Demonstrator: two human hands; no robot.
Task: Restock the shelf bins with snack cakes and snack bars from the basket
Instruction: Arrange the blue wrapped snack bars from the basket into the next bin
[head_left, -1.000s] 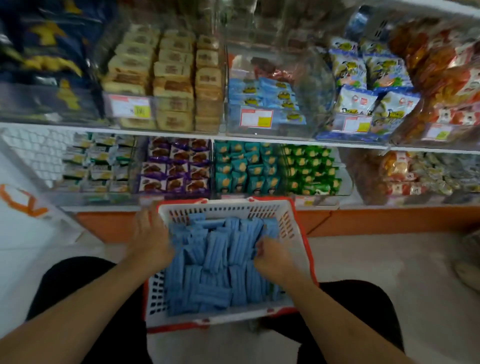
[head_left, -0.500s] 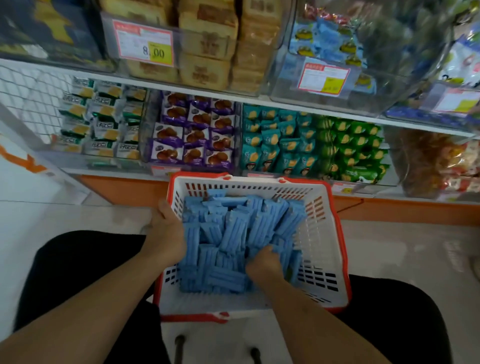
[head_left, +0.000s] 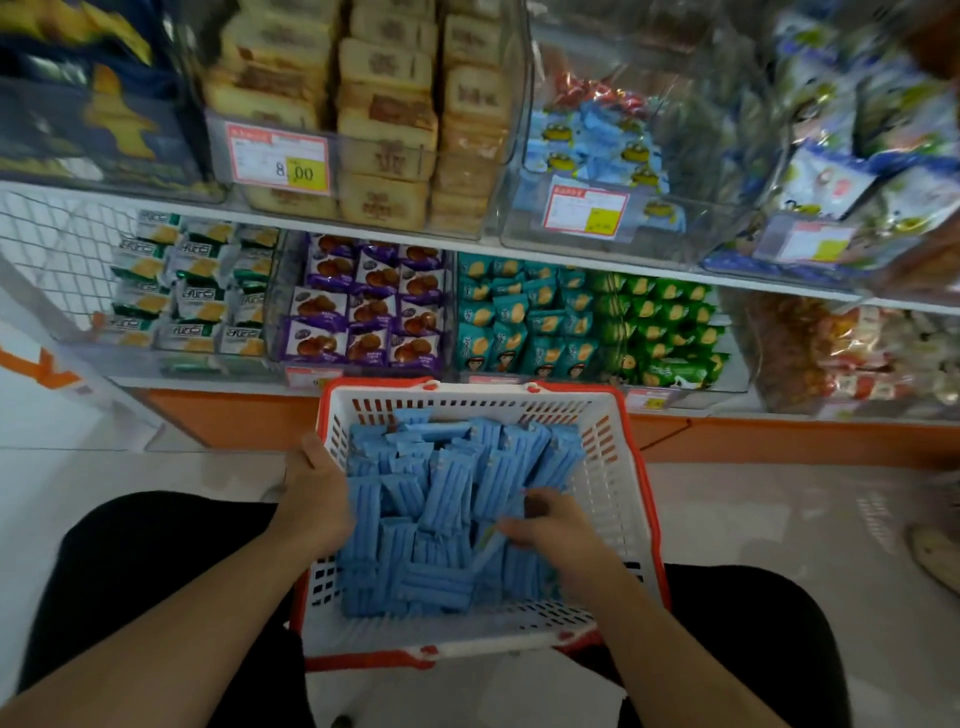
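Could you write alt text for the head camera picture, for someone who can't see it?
A person's right hand picks among blue snack bars filling a white basket on their lap, while the left hand grips its side. Ahead, shelf bins hold packaged snack cakes.

Snack bars (head_left: 447, 499) lie heaped in the basket (head_left: 618, 483), which sits before the shelf bins (head_left: 363, 306).

Soft, even indoor light is falling from above; the floor (head_left: 753, 525) right of the right hand (head_left: 558, 525) is showing pale glare; bins (head_left: 857, 156) far above that hand are smearing with motion blur; shelf lines are bowing from wide-angle distortion; the laps below both hands are sitting dark.
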